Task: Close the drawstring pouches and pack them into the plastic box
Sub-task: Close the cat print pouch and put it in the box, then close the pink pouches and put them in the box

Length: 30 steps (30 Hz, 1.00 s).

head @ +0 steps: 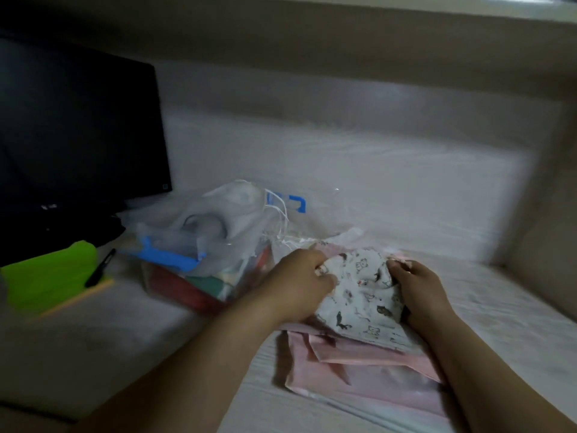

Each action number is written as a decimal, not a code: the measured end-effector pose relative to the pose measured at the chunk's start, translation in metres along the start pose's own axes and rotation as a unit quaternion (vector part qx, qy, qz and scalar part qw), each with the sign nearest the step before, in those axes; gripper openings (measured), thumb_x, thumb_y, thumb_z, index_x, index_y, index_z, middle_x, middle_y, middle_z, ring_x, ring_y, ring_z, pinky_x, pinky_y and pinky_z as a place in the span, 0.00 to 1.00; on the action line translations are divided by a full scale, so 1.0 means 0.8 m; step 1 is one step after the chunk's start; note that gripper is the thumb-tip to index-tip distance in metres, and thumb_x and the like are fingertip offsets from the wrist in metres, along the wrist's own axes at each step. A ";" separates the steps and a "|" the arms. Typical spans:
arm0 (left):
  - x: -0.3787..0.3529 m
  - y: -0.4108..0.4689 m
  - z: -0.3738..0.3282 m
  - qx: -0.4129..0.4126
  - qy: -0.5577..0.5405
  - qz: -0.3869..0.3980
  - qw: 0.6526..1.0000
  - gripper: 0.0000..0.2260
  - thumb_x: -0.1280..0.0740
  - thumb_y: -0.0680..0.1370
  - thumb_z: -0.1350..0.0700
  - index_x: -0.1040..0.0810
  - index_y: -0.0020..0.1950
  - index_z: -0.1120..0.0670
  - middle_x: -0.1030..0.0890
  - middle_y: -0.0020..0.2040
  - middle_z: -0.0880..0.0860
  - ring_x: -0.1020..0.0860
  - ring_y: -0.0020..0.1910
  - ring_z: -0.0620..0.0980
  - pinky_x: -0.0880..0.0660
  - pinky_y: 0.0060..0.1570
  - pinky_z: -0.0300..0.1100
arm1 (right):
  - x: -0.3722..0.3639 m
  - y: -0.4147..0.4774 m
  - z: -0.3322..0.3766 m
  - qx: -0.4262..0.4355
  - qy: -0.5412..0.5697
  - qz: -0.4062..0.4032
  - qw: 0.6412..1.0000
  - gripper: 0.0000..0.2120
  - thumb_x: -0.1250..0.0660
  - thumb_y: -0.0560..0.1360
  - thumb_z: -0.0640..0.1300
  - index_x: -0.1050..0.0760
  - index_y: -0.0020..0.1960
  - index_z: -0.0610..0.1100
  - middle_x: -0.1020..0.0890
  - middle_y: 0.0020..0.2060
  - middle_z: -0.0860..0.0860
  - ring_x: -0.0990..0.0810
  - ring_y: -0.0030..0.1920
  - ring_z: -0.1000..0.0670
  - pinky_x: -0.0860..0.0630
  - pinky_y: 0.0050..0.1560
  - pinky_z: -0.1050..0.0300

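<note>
Where a dark monitor (78,126), green pad (50,276) and pen (100,267) crowd the far left, the plastic box (146,273) stands beside them, already heaped with pouches, so room looks tight. Right of it, the left hand (299,282) and right hand (418,292) curl their fingers (315,270) round the cat-print pouch (362,295) at its gathered mouth, atop pink pouches (359,367) on the bed (374,182). It is soft, light cloth; its cords, lost in blur, seem the place to pull.

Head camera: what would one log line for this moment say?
step: closing pouch | left hand: grips animal-print pouch | right hand: grips same pouch | pink fabric pieces: underneath | plastic box: left, part-filled
</note>
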<state>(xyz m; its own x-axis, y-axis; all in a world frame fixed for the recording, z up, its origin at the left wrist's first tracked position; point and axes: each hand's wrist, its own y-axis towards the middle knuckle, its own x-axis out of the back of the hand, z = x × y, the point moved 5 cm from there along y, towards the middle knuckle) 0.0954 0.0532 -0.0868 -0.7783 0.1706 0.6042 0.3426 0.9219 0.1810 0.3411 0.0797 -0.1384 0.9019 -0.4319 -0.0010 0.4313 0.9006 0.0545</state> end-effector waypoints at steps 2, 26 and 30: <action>0.016 -0.009 -0.025 -0.041 0.012 -0.089 0.995 0.08 0.34 0.83 0.51 0.23 0.46 0.52 0.21 0.38 0.48 0.23 0.38 0.48 0.26 0.38 0.40 | -0.001 -0.002 0.014 -0.021 0.036 0.011 0.999 0.07 0.32 0.81 0.39 0.18 0.54 0.37 0.14 0.49 0.36 0.14 0.51 0.36 0.20 0.60 0.38; 0.259 -0.001 0.065 0.086 0.378 0.046 0.921 0.29 0.47 0.86 0.37 0.47 0.85 0.46 0.46 0.85 0.48 0.45 0.83 0.52 0.52 0.81 0.51 | -0.372 -0.056 0.180 0.286 -0.600 0.306 0.682 0.22 0.44 0.86 0.49 0.35 0.80 0.47 0.29 0.76 0.46 0.28 0.73 0.42 0.32 0.72 0.51; 0.245 0.015 0.075 0.153 0.405 0.153 0.888 0.30 0.44 0.83 0.35 0.37 0.82 0.46 0.35 0.82 0.51 0.35 0.78 0.55 0.39 0.75 0.49 | -0.382 -0.065 0.150 0.108 -0.653 0.372 0.651 0.23 0.53 0.89 0.47 0.43 0.82 0.41 0.36 0.80 0.44 0.36 0.79 0.45 0.39 0.71 0.59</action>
<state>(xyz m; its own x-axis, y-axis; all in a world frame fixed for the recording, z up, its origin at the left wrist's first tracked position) -0.0849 0.1187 -0.0129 0.0040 0.2371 0.9715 0.2174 0.9480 -0.2323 0.0407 0.1590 -0.0211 0.0111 0.3190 0.9477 -0.2548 0.9174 -0.3058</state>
